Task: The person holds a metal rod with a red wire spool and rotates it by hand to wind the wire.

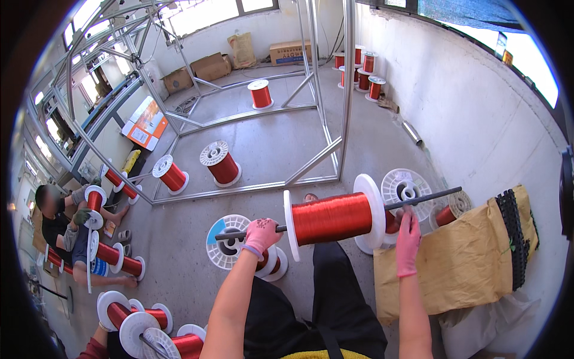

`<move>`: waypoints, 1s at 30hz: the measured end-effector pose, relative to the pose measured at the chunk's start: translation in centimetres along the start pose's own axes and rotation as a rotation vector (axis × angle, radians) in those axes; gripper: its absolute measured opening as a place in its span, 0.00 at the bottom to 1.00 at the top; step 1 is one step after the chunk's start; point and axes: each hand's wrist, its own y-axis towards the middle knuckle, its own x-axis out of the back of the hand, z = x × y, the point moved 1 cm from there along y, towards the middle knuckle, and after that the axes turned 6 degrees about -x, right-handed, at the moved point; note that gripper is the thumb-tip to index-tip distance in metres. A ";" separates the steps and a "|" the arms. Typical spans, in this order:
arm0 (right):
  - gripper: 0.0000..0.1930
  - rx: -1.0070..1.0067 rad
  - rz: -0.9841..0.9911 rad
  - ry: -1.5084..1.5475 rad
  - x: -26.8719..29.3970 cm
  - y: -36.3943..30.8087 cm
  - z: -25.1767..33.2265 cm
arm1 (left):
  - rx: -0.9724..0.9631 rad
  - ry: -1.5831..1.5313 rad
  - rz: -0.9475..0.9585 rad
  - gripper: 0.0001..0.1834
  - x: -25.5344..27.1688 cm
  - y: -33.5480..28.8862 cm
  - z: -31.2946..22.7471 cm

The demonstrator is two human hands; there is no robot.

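Note:
In front of me, a large spool of red wire (pixel 332 218) with white flanges hangs level on a dark metal rod (pixel 433 196) through its core. My left hand (pixel 263 236), in a pink glove, is closed around the rod just left of the spool. My right hand (pixel 408 242), also gloved in pink, pinches the rod from below, to the right of the spool; its fingertips partly hide behind the rod. Below my left hand stands a spool with a white spoked flange (pixel 222 250). Another white-flanged spool (pixel 394 179) stands behind the rod near my right hand.
A metal frame (pixel 311 170) rises ahead, with several red spools (pixel 224 167) in and around it. Tan sacking (pixel 442 266) lies at my right by the wall. On the left a person (pixel 57 224) sits among spools; another person's sleeve (pixel 95 347) shows at lower left.

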 end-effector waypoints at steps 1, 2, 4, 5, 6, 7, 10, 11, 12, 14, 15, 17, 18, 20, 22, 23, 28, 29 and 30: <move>0.20 0.059 -0.029 0.025 -0.7 0.6 0.9 | 0.002 -0.004 0.006 0.15 -0.1 0.2 0.1; 0.21 0.129 -0.005 -0.034 -1.5 1.4 1.7 | -0.003 -0.011 0.013 0.15 -0.2 0.4 0.0; 0.25 0.237 0.061 -0.235 -3.7 3.5 3.6 | -0.011 -0.019 0.018 0.15 -0.6 0.6 -0.2; 0.27 0.273 0.100 -0.357 -5.3 4.4 4.6 | -0.012 -0.002 0.012 0.15 -0.4 0.5 -0.1; 0.29 0.267 0.135 -0.485 -6.8 5.3 5.8 | -0.020 0.022 0.006 0.16 -0.1 0.5 0.1; 0.30 0.261 0.171 -0.610 -8.0 6.0 6.9 | -0.028 0.028 -0.034 0.16 -0.4 0.5 0.5; 0.28 0.149 0.299 -0.911 -9.9 7.5 7.9 | -0.010 0.031 0.002 0.15 0.0 0.4 -0.3; 0.27 0.148 0.300 -0.837 -9.6 7.5 6.9 | -0.016 0.031 0.001 0.15 0.2 0.3 -0.4; 0.26 0.146 0.300 -0.763 -8.8 7.4 5.5 | -0.023 0.032 0.000 0.15 0.3 0.4 -0.6; 0.23 0.143 0.283 -0.560 -8.0 4.2 4.2 | -0.025 0.030 -0.046 0.15 -0.2 -0.1 0.2; 0.21 0.309 0.133 -0.464 -7.4 1.8 2.0 | -0.030 0.028 -0.068 0.15 -0.3 -0.2 0.4; 0.22 0.343 0.044 -0.294 -4.6 -3.7 -3.3 | -0.018 0.016 -0.036 0.15 0.1 -0.7 0.5; 0.22 0.287 0.277 -0.968 -0.4 -5.6 -15.1 | -0.040 -0.001 -0.025 0.15 0.0 0.0 -0.3; 0.22 -0.275 0.847 -1.358 6.0 -10.1 -28.9 | -0.083 0.018 -0.042 0.16 -0.2 0.2 -0.4; 0.19 -0.240 0.673 -1.329 6.2 -11.1 -29.3 | -0.155 0.198 -0.253 0.16 -2.0 1.9 1.7; 0.19 -0.315 0.767 -1.323 7.3 -13.7 -28.4 | -0.111 0.189 -0.113 0.16 -2.2 0.5 0.9; 0.21 -0.413 0.490 -0.982 5.5 -8.4 -22.0 | -0.028 0.031 -0.011 0.16 -0.1 -0.2 -0.1; 0.21 -0.322 0.497 -0.982 5.2 -7.3 -21.2 | -0.028 0.034 -0.018 0.16 -0.3 0.1 -0.1; 0.21 -0.350 0.449 -0.931 4.8 -6.6 -20.4 | -0.043 0.046 -0.052 0.16 -0.5 0.1 0.2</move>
